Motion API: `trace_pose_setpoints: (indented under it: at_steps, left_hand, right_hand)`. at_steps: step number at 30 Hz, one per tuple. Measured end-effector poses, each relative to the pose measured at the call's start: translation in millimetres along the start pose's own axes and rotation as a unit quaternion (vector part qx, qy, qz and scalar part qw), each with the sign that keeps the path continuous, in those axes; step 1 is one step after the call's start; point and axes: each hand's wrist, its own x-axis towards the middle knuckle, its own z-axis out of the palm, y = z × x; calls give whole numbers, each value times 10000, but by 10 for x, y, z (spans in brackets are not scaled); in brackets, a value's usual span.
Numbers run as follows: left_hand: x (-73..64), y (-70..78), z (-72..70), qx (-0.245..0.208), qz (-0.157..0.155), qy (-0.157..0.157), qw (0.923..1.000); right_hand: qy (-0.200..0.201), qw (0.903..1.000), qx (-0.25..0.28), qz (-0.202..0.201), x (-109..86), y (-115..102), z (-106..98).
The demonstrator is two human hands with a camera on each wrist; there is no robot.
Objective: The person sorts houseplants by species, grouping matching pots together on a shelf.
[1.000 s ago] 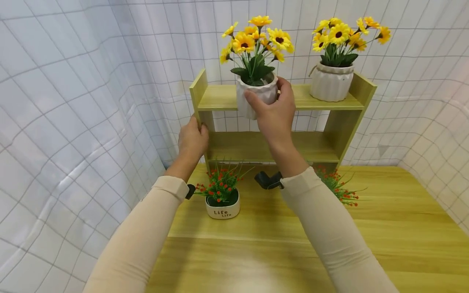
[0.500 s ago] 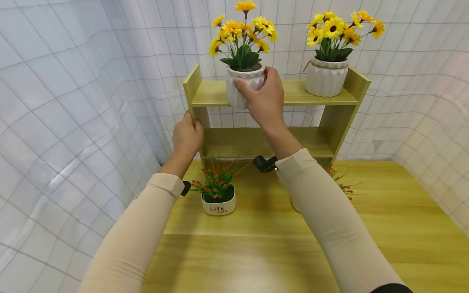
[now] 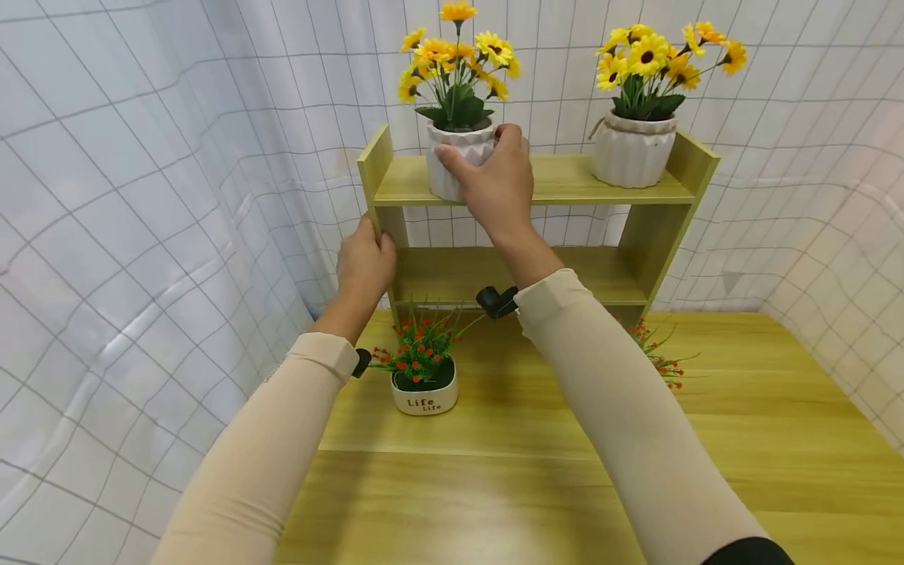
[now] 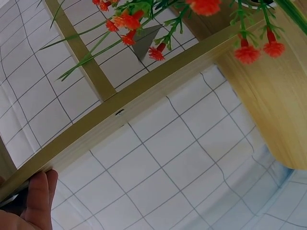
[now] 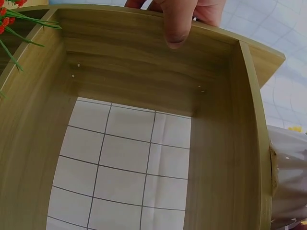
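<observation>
In the head view my right hand [image 3: 500, 184] grips a white fluted pot [image 3: 445, 169] of yellow artificial sunflowers [image 3: 459, 67], thumb at its front. The pot is upright at the left of the wooden shelf's top board [image 3: 558, 182]; its base overlaps the front edge. In the right wrist view the pot [image 5: 290, 172] sits against that board. My left hand [image 3: 366, 263] holds the shelf's left side panel [image 3: 374, 169], its thumb [image 5: 178, 28] on the inner face. A second white sunflower pot [image 3: 633, 153] stands at the board's right end.
On the wooden table [image 3: 480, 486], a white "Life" pot [image 3: 425, 400] with red-flowered greenery stands before the shelf's left side. More red-flowered greenery [image 3: 660, 361] shows behind my right sleeve. White grid-patterned cloth [image 3: 141, 235] hangs left and behind.
My right hand has moved the sunflower pot leftward and back, toward the top board's left end. My left hand stays on the side panel. The head view has shifted slightly.
</observation>
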Motion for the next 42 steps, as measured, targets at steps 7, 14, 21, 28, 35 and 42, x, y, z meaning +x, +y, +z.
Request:
trace_pose_setpoints:
  at_steps: [7, 14, 21, 28, 35, 42]
  left_hand:
    - [-20, 11, 7, -37, -47, -90, 9999]
    - [-48, -39, 27, 20, 49, -14, 10000]
    - [-22, -47, 28, 20, 37, -33, 10000]
    - [-28, -44, 15, -17, 0, -54, 10000]
    - [-68, -14, 4, -45, -48, -83, 9999]
    - [-50, -22, -26, 42, -35, 8, 10000]
  right_hand:
    - [-76, 9994, -325, 119, 38, -44, 56]
    - [-208, 9988, -419, 161, 45, -30, 120]
    - [-169, 9982, -572, 91, 81, -32, 167]
    - [-273, 9978, -575, 203, 101, -72, 168]
    - [-283, 9971, -657, 263, 100, -85, 185]
    - [-208, 9977, -634, 103, 90, -103, 237]
